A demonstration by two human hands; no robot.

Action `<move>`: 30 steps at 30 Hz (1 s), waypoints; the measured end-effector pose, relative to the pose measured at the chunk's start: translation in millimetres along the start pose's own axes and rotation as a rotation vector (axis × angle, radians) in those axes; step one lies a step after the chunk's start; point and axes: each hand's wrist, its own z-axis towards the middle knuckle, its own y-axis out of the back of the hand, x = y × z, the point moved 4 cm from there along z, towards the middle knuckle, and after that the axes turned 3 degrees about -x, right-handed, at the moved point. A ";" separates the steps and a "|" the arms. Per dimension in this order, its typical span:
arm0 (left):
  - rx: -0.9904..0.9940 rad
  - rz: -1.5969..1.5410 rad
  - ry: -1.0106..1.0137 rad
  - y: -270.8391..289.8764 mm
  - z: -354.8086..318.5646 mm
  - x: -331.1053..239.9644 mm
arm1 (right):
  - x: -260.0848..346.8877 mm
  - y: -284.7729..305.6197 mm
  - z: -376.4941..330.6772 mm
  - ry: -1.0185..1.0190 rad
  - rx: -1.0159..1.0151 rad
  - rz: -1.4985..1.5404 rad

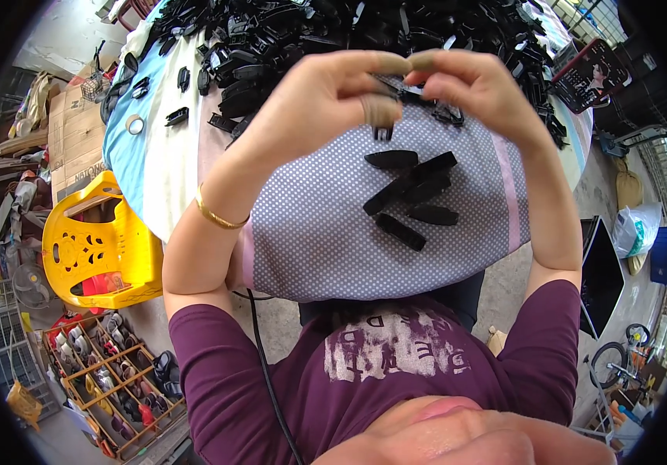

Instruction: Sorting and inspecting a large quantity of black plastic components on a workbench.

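Observation:
Both my hands are raised over the far half of the table, fingertips meeting. My left hand [314, 101] is closed, its fingertips covered by tan finger cots or tape. A small black plastic piece [382, 133] with prongs pokes out below its fingers. My right hand [477, 81] is curled closed against the left fingertips; what it pinches is hidden and slightly blurred. Below the hands, several long black clip-like pieces [409, 183] lie loosely together on the dotted grey cloth [310, 225].
A large heap of black plastic parts [271, 39] covers the table's far side. A roll of tape [135, 124] sits at the left, near a few stray parts. A yellow plastic chair [85, 248] stands left of the table, and a shoe rack [116, 380] is below it.

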 end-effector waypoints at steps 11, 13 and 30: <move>-0.149 0.790 -0.045 37.0 2.5 17.9 | 3.0 -0.9 -7.4 0.199 -0.113 -0.674; -0.066 0.923 -0.155 37.5 2.8 25.2 | 6.9 -0.2 -7.1 0.220 -0.158 -0.665; -0.032 0.459 0.082 8.0 4.6 23.2 | 13.8 -38.9 0.7 0.458 -0.242 -0.412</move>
